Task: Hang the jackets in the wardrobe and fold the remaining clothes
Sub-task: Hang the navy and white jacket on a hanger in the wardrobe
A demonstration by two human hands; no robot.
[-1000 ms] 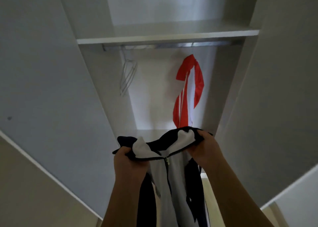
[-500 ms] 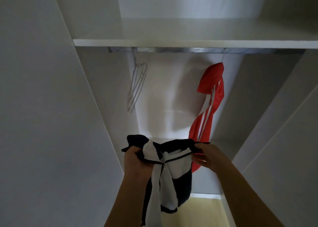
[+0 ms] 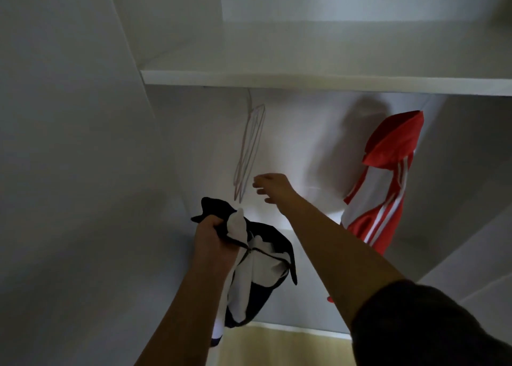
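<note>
Reaching empty, loose-fingered right hand [image 3: 273, 187] toward thin pale wire hangers [image 3: 249, 149] below left end of white wardrobe shelf [image 3: 304, 78]; left hand [image 3: 213, 235] clenches black-and-white zip jacket [image 3: 260, 257]. Best unhook just one hanger.

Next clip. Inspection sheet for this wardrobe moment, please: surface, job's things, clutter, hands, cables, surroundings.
Surface: white shelf above the hanging space.
Job's things: dark-and-white jacket held bunched; red-and-white jacket hanging at right; bare hangers hanging at left.
Clutter: nothing seen.
Hands: left hand grips the dark-and-white jacket near its collar; right hand open beside the hangers, apart from them.
Cables: nothing seen.
Surroundings: white wardrobe walls; wood floor below.
</note>
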